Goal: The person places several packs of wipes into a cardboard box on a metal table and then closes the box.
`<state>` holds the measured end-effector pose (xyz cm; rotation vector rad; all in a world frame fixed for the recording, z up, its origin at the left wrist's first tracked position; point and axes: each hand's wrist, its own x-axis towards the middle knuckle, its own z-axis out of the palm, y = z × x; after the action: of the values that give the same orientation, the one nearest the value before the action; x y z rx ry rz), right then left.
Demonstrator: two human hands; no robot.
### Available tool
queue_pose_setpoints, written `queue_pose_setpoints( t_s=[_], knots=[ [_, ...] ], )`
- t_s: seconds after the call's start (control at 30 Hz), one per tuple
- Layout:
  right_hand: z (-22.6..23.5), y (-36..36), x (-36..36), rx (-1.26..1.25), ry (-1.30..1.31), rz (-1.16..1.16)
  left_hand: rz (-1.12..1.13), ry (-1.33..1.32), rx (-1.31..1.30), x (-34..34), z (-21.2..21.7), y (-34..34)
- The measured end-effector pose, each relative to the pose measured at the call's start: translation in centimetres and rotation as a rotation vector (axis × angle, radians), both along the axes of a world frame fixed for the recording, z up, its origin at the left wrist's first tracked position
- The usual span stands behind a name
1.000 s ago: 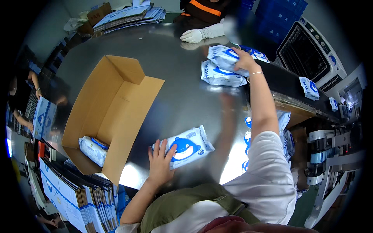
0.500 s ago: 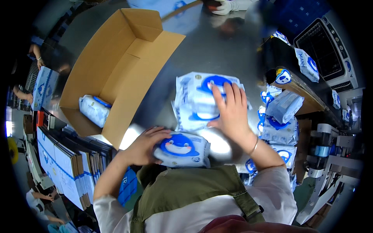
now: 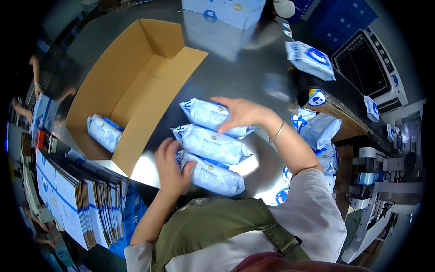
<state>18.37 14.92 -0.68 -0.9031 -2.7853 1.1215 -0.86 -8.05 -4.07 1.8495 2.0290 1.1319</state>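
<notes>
Three pale blue wet wipe packs stand on their long sides in a row in front of me on the metal table. My left hand [image 3: 174,168] is round the left end of the nearest wipe pack [image 3: 216,178], its thumb on the near side. The middle wipe pack [image 3: 213,144] lies between the other two. Over the farthest wipe pack [image 3: 204,113] my right hand [image 3: 242,113] is curled, thumb on its near face and fingers at the far side. To the left is an open cardboard box [image 3: 131,90] with one wipe pack [image 3: 104,132] inside, at its near end.
Folded cartons [image 3: 81,199] are stacked at the lower left. On the right, a dark conveyor [image 3: 344,97] carries wipe packs [image 3: 312,61], with more packs [image 3: 319,131] piled below its end. A printed carton [image 3: 224,11] stands at the far edge; other people's arms show at far left.
The packs that lay face up are now on their long sides, lined up together. My right hand has moved left onto the far pack. A pack has come along the conveyor.
</notes>
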Motion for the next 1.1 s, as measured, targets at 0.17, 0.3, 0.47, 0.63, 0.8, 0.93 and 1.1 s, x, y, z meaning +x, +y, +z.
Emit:
queue_pose_setpoints(
  t_s=[0.17, 0.3, 0.47, 0.63, 0.8, 0.93, 1.1],
  knots=[
    [4.8, 10.0, 8.2, 0.689, -0.065, -0.224, 0.295, -0.935, -0.181, 1.3, -2.0, -6.0],
    [0.8, 18.0, 14.2, 0.918, -0.53, -0.371, 0.026, -1.391, -0.53, 4.6, -4.0, -8.3],
    [-1.7, 20.4, 12.6, 0.528, -0.229, -0.709, 0.387, -1.669, -0.514, 6.4, -0.6, -5.2],
    [-2.2, 15.9, 4.6, -0.454, 0.195, -0.356, 0.454, -1.552, -0.379, 6.6, -0.6, -5.1],
    [-4.9, 5.5, 1.2, -0.798, 0.418, -0.334, 0.404, -1.72, -0.191, 5.1, -1.5, -5.2],
    [-6.4, 3.6, 8.8, -0.91, 0.667, -0.546, 0.237, -1.472, -0.146, 5.5, -2.1, -4.9],
    [0.9, 4.5, 11.6, -0.56, 1.304, -0.591, 0.024, -0.945, 0.276, 1.7, 7.1, -1.6]
  ],
)
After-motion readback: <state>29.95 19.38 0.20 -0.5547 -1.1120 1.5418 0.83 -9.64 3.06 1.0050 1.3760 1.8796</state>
